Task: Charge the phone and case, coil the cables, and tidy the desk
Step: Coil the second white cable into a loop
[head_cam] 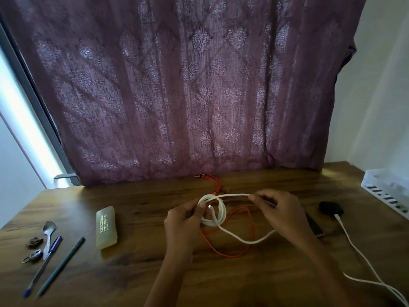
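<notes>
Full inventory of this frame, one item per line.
white cable: 1, white, desk centre, partly coiled, held in both hands
orange cable: 1, orange, loose on desk under the white one, ends toward the curtain
dark case: 1, black, right side, second white cable plugged in
dark flat object: 1, mostly hidden by right wrist; cannot identify
translucent case: 1, yellowish, left of centre
pens: 2, blue and dark, front left
spoon: 1, metal, left
small items: 2, unclear, far left
white tray: 1, right edge
curtain: 1, purple, behind desk
desk: 1, wood
left hand: grips coil
right hand: pinches cable
</notes>
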Demonstrator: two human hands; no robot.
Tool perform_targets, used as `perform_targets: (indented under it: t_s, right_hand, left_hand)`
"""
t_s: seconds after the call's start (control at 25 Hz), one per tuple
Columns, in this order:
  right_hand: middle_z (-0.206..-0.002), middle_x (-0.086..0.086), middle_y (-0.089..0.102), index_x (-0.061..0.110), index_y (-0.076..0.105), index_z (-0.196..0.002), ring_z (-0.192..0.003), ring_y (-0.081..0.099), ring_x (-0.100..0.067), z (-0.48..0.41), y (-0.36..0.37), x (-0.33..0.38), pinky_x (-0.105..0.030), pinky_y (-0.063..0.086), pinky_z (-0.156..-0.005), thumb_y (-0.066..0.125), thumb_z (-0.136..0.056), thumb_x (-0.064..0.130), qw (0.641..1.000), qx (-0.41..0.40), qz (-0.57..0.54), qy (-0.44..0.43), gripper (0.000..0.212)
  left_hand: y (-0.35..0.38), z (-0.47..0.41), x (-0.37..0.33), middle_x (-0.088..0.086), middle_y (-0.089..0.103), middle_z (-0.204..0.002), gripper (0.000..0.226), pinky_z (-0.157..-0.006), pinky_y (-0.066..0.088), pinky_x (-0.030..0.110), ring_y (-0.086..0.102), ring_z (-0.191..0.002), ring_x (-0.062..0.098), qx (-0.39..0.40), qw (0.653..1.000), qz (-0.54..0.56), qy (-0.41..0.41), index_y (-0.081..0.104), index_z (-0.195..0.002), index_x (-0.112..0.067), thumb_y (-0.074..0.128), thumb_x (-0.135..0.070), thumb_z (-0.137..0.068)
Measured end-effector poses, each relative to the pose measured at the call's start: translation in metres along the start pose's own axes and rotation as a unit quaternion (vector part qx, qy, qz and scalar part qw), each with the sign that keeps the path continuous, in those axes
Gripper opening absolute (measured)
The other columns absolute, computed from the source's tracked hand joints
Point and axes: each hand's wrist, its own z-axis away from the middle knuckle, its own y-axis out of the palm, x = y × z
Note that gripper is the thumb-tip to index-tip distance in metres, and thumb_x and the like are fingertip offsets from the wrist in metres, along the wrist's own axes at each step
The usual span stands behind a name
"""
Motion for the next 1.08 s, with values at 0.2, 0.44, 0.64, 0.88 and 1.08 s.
perform_targets:
  t_s: [0.2,0.44,0.64,0.88,1.08]
  right_hand:
    - [-0.104,-0.006,0.058,0.012,0.065,-0.104,-0.098,0.051,-0.018,0.020,0.036,0.003,-0.028,0.045,-0.076,0.062,-0.086,0.031,0.959,-0.192,0.188,-0.084,0.027]
    - [-0.088,0.013,0.067,0.024,0.067,-0.094,-0.082,0.060,0.001,0.039,0.065,0.024,-0.029,0.054,-0.069,0.052,-0.085,0.053,0.987,-0.041,0.003,-0.157,0.034]
    - [-0.081,0.015,0.068,0.027,0.070,-0.081,-0.078,0.064,-0.001,0.033,0.054,0.015,-0.017,0.049,-0.069,0.065,-0.077,0.026,0.986,-0.044,-0.098,-0.129,0.007]
    - [-0.087,0.023,0.058,0.023,0.072,-0.088,-0.092,0.056,0.005,0.031,0.034,-0.023,0.004,0.034,-0.080,0.070,-0.079,0.005,0.993,0.083,0.049,-0.074,0.021]
    - [-0.089,0.031,0.062,0.031,0.064,-0.103,-0.090,0.058,0.015,0.032,0.042,0.010,0.000,0.040,-0.073,0.069,-0.081,0.026,0.997,0.030,-0.071,-0.021,0.023]
  left_hand:
    - [0.006,-0.002,0.000,0.004,0.075,-0.078,0.020,-0.087,0.052,0.051,0.070,-0.084,0.026,-0.042,0.998,0.053,-0.009,0.075,-0.079,-0.025,0.061,-0.012,-0.086]
    - [0.006,-0.008,0.004,0.004,0.075,-0.083,0.015,-0.086,0.052,0.052,0.070,-0.086,0.024,-0.039,0.997,0.060,-0.003,0.074,-0.092,-0.017,0.061,-0.016,-0.086]
    - [-0.005,-0.010,0.005,0.006,0.075,-0.083,0.016,-0.087,0.053,0.050,0.070,-0.086,0.024,-0.061,0.995,0.082,-0.010,0.073,-0.096,-0.013,0.059,-0.015,-0.088]
    - [-0.017,-0.015,0.004,0.015,0.073,-0.083,0.017,-0.086,0.053,0.047,0.068,-0.089,0.033,-0.073,0.990,0.118,-0.027,0.072,-0.096,-0.007,0.059,-0.013,-0.087]
    - [0.001,-0.001,0.004,0.014,0.073,-0.085,0.017,-0.065,0.054,0.030,0.069,-0.083,0.027,-0.024,0.989,0.134,-0.057,0.072,-0.094,-0.004,0.057,-0.010,-0.089]
